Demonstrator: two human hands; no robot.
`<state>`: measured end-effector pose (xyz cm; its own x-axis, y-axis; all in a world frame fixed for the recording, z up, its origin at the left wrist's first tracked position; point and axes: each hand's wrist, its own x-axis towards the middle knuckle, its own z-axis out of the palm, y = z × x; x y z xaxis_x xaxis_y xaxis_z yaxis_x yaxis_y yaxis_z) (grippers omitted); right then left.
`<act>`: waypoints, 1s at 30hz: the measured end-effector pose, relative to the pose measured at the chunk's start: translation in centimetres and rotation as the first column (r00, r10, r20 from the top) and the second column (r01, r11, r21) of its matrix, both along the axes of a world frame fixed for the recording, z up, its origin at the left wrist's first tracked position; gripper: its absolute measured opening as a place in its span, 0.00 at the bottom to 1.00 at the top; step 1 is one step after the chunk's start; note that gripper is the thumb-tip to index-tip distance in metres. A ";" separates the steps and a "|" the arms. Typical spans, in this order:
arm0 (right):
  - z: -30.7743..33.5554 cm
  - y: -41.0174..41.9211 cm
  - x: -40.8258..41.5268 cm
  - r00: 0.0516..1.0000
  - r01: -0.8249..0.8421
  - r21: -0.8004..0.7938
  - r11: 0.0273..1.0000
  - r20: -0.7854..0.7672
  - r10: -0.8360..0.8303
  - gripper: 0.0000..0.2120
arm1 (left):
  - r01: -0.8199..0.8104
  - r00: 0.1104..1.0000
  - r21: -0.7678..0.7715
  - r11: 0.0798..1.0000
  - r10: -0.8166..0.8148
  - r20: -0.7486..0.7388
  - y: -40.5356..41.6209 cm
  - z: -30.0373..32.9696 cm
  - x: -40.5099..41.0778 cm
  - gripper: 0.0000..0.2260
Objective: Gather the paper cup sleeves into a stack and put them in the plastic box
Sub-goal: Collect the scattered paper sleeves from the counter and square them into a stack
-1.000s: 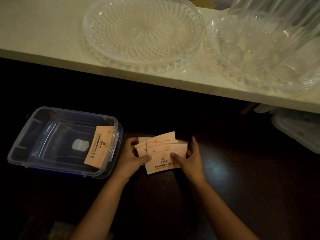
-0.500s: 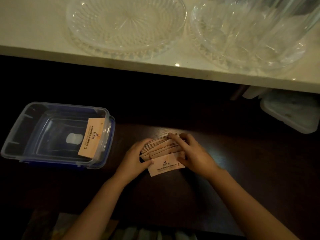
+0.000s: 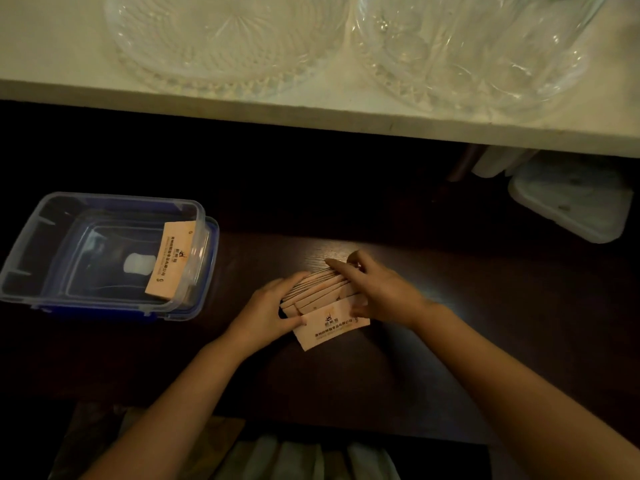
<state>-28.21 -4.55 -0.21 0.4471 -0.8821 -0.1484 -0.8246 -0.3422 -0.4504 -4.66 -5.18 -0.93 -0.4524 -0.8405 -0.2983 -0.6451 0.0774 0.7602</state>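
Several flattened tan paper cup sleeves [image 3: 325,320] lie fanned on the dark wooden table, the front one printed with dark text. My left hand [image 3: 268,308] presses against the fan's left edge. My right hand [image 3: 375,291] lies over the fan's top and right side, fingers spread across the sleeves. Both hands grip the bunch between them. The clear plastic box [image 3: 31,251] with a blue lid under it stands to the left. One more sleeve [image 3: 169,259] leans inside it against the right wall.
A pale counter [image 3: 52,64] juts out above the table's far side, carrying a cut-glass dish [image 3: 214,39] and a glass bowl [image 3: 467,53]. A white lidded container [image 3: 571,202] sits in shadow at the right. Cloth shows at the bottom edge.
My right hand moved from the fan's right edge onto its top, and the sleeves were squeezed from a loose spread into a tighter fan. The view dropped a little.
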 end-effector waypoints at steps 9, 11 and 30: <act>-0.1 5.2 -1.1 0.954 0.259 -0.071 0.963 0.178 -0.243 0.31 | -0.250 0.908 0.128 0.960 0.278 -0.312 2.2 0.8 -2.0 0.29; -0.3 6.2 -1.2 0.922 0.342 -0.093 0.935 0.224 -0.315 0.31 | -0.270 0.831 0.230 0.935 0.347 -0.435 3.2 0.9 -3.4 0.25; -2.8 8.8 1.9 0.597 0.689 0.128 0.713 0.456 -0.659 0.35 | -0.656 0.377 0.467 0.593 0.793 -0.478 4.3 -1.7 -10.3 0.12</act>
